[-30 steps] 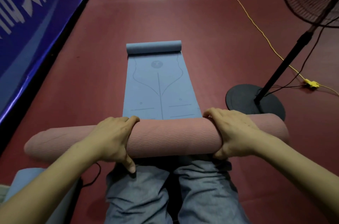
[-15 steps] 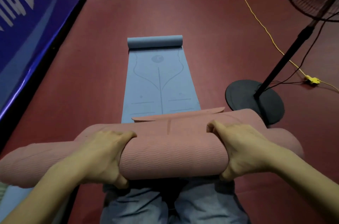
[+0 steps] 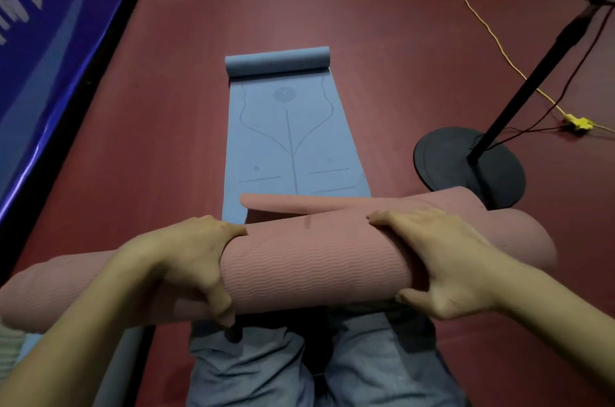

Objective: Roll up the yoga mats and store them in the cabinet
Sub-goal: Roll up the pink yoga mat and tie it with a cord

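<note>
A rolled pink yoga mat (image 3: 316, 266) lies crosswise in front of my knees, lifted off the floor, its loose outer flap sticking out at the far side. My left hand (image 3: 186, 260) grips the roll left of centre, fingers over the top and thumb underneath. My right hand (image 3: 442, 260) grips it right of centre the same way. Beyond it a blue yoga mat (image 3: 289, 133) lies flat on the red floor, its far end curled into a small roll.
A standing fan's black round base (image 3: 446, 160) and pole (image 3: 532, 80) stand at the right, close to the pink roll's right end. A yellow cord (image 3: 479, 17) runs across the floor behind. A blue banner wall (image 3: 50, 40) borders the left. Another pale blue mat edge (image 3: 113, 373) shows bottom left.
The pink roll has been lifted up and toward me from the floor. Its outer flap has come loose and now shows on the far side. Both hands keep their grip.
</note>
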`<state>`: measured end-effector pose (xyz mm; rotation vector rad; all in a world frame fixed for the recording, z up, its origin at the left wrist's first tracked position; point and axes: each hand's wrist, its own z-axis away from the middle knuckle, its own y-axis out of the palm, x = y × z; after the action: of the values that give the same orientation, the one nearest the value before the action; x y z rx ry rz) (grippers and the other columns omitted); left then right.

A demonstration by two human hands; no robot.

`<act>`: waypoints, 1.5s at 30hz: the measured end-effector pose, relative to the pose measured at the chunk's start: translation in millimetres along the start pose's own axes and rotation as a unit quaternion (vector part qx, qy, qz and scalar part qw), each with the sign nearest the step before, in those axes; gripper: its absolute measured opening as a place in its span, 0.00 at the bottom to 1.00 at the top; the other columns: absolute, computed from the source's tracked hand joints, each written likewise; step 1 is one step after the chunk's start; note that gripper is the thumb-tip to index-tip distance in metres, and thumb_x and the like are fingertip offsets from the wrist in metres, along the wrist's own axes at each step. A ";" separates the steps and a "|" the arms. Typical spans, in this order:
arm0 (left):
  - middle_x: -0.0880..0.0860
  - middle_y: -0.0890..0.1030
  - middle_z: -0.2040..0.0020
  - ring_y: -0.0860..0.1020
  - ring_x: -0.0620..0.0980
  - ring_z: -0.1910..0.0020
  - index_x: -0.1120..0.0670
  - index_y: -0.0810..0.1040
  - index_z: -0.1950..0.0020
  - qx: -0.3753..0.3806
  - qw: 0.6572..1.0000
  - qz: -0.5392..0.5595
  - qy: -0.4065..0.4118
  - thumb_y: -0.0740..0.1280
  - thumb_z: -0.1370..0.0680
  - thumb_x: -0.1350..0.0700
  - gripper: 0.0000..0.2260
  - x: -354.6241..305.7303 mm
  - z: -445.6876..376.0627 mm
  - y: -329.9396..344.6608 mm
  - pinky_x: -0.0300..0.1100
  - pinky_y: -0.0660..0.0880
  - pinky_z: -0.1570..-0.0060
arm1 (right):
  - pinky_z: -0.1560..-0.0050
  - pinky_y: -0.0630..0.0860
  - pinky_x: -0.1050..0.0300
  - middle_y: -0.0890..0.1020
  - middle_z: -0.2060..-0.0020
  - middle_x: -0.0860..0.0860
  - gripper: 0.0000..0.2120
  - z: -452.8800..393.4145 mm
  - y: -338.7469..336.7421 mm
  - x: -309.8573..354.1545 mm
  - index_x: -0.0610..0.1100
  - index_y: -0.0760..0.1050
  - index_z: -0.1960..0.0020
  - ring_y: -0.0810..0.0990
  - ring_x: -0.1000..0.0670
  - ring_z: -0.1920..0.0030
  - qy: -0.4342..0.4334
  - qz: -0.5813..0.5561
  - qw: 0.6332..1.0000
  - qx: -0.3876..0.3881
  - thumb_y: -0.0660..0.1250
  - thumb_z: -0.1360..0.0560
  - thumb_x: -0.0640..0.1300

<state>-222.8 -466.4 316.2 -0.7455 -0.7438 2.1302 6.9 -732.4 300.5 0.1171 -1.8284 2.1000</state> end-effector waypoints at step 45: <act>0.43 0.80 0.49 0.79 0.46 0.53 0.39 0.71 0.39 -0.098 0.990 -0.104 -0.010 0.81 0.49 0.36 0.41 -44.3 20.5 23.6 0.41 0.78 0.57 | 0.48 0.75 0.54 0.79 0.42 0.56 0.46 -8.7 -11.3 22.4 0.53 0.67 0.34 0.79 0.47 0.45 0.057 0.063 0.989 0.125 0.78 0.48 0.66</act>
<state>-223.4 -519.9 325.1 -0.7161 -1.0076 1.8977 -9.1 -718.2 316.3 -0.0560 -1.5389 2.3643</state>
